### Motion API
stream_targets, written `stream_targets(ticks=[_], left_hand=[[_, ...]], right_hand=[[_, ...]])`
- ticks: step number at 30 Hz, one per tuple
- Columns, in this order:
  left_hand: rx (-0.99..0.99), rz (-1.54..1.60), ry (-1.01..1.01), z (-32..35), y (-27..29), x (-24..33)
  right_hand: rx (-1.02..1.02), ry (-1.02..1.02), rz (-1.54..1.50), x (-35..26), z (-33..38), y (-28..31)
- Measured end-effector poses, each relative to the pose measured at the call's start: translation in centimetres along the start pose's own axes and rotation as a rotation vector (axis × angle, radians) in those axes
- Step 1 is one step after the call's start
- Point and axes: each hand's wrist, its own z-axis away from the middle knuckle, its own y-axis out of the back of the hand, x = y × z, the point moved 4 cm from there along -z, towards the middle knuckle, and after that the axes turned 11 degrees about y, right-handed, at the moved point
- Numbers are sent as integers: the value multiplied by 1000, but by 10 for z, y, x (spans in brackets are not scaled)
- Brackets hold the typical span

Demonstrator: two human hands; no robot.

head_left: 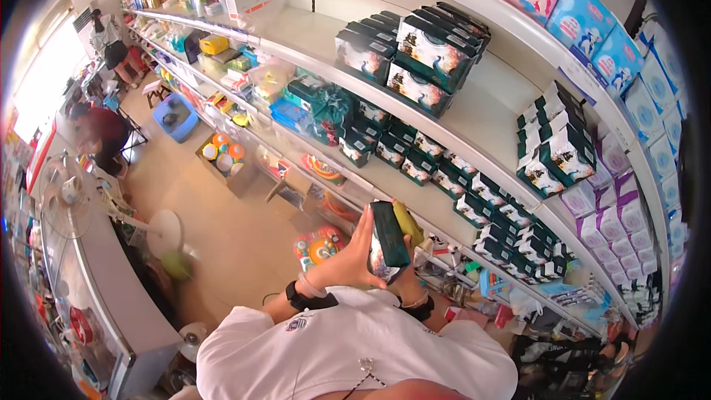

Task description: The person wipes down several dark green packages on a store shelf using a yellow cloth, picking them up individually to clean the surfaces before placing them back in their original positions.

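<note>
In front of my chest I hold up a dark green tissue pack [387, 241] with a white picture side. My left hand [354, 258] presses against its left side, fingers pointing up and thumb near the bottom. My right hand [408, 265] grips the opposite side and is partly hidden by the pack. Just behind the pack shows a yellow-green thing [406, 224] whose kind I cannot make out. Matching packs stand on the shelf in stacks: an upper left group [432, 48], an upper right group [561, 144] and a long row [474, 192] on the lower shelf.
Shelf edges [511, 178] run close in front of me. Purple-white packs [618, 226] and blue packages [589, 18] fill the right side. To the left are a standing fan [68, 191], a counter [92, 281], a blue tub [175, 117], a seated person [104, 133] and a standing person [111, 44].
</note>
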Motion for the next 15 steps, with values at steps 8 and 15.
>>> stream_targets(ticks=[8,15], left_hand=[[107,182,-43,-10,40,-18],[420,709,-72,-62,144,-24]], right_hand=[[-160,-132,-57,-6,-23,-39],[315,272,601,-30,-31,-6]])
